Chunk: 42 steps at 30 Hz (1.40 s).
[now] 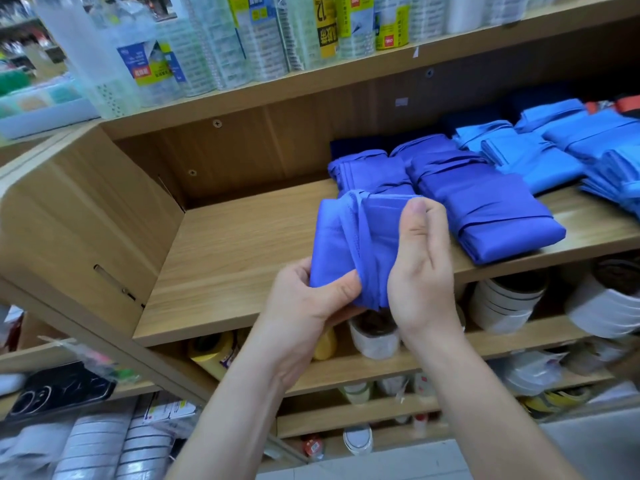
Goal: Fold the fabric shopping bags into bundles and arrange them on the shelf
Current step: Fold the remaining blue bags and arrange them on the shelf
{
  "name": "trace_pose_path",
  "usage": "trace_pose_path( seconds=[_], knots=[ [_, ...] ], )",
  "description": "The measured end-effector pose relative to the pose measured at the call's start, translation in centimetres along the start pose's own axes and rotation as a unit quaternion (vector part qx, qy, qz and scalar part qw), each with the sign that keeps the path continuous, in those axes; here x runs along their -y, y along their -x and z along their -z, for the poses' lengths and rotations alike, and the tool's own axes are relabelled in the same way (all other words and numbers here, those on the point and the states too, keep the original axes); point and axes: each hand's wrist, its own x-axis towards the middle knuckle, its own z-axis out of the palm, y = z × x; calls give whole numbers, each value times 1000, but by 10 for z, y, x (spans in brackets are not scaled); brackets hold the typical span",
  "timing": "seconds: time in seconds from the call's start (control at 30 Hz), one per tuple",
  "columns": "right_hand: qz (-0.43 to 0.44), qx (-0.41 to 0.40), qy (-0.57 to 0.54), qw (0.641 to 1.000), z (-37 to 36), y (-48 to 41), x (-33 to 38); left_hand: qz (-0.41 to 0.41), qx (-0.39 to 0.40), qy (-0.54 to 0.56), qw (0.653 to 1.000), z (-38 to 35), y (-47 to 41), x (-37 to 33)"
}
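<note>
**A:** What is the setting?

**B:** A shop aisle with a light wood-grain shelf unit [242, 244]. The board above carries clear wrapped tape rolls [242, 39], and the one below holds white tape rolls [505, 299] and a yellow roll [211, 351].

**A:** Where is the bag being worked on?

**B:** A folded royal-blue fabric shopping bag [346, 233] is held up in front of the middle shelf, over its front edge. A narrow strap of the same cloth runs down its face.

**A:** And the hands?

**B:** The left hand [304, 306] grips the bag's lower left corner, its thumb pressed on the front and its fingers tucked behind. The right hand [422, 268] clasps the right side, thumb lying up along the cloth and fingers hidden behind it.

**A:** Anything on the shelf already?

**B:** Yes. Royal-blue folded bundles [485, 209] lie just right of the held bag, and lighter blue folded bundles [540, 157] sit further right, touching them.
</note>
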Motion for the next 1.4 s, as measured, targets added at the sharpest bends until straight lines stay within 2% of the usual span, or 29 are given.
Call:
trace_pose_path(
  seconds=[0.07,0.2,0.3,0.37,0.47,0.57,0.73,0.9,1.03,1.17,1.23,1.3,1.37,1.4],
  knots=[
    [-4,68,1,998,7,-5,-2,-7,26,-32,999,4,-4,-1],
    [46,220,37,974,25,-17,8,-48,54,-76,995,21,-15,-22],
    [18,319,99,942,35,-25,18,-20,177,-130,975,28,-18,-34],
    [11,350,156,924,38,-28,23,3,245,-143,959,24,-18,-35],
    [30,331,187,924,37,-29,25,-13,203,-166,965,10,-22,-28],
    [12,276,123,953,42,-32,22,-58,139,-151,977,2,-27,-19],
    [-76,337,1,938,76,-34,12,-81,10,-52,995,-8,-32,-15],
    [-85,288,-13,954,76,-26,5,-85,-73,-128,985,-17,-38,-12],
    [-101,235,-67,964,70,-23,4,-128,-101,-167,972,-23,-42,-5],
    [-143,156,-114,971,60,-21,-2,-193,-80,-242,947,-22,-47,5],
    [-120,112,-67,984,60,-23,-1,-163,-74,-231,956,-23,-47,5],
    [-50,90,29,994,65,-26,1,-120,-78,-192,971,-24,-50,2],
    [53,102,151,982,75,-29,2,-108,-98,-174,974,-23,-56,-2],
    [111,104,219,964,81,-31,2,-106,-106,-175,973,-24,-61,-3]
  ],
)
